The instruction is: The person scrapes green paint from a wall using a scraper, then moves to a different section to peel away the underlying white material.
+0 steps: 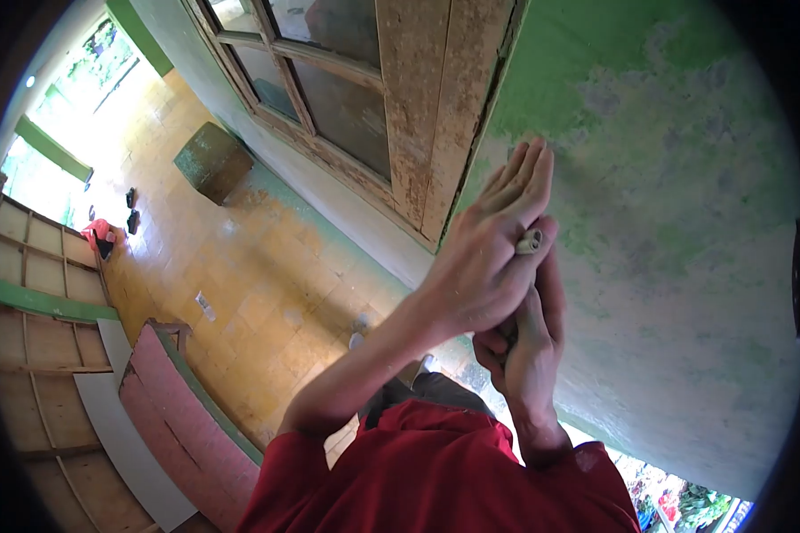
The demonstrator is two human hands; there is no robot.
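My left hand (pixel 489 253) is raised in front of the green wall, its back towards me and its fingers straight and pressed together. A thin pale roll (pixel 530 242), which looks like rolled-up paper, sticks out by its thumb, one end facing me. Just below and behind is my right hand (pixel 532 342), against the left palm with its lower fingers curled in. Something dark shows in a small gap between those fingers, too hidden to name. Whether the right hand also grips the roll is hidden by the left hand.
The wall (pixel 658 266) has patchy, worn green paint. Beside it is a weathered wooden window frame (pixel 418 107) with glass panes. On the yellow tiled floor (pixel 240 293) stand a greenish box-like block (pixel 213 164) and a pink wooden piece (pixel 178 426). Dark footwear (pixel 132 220) and a red bag (pixel 100 235) lie farther off.
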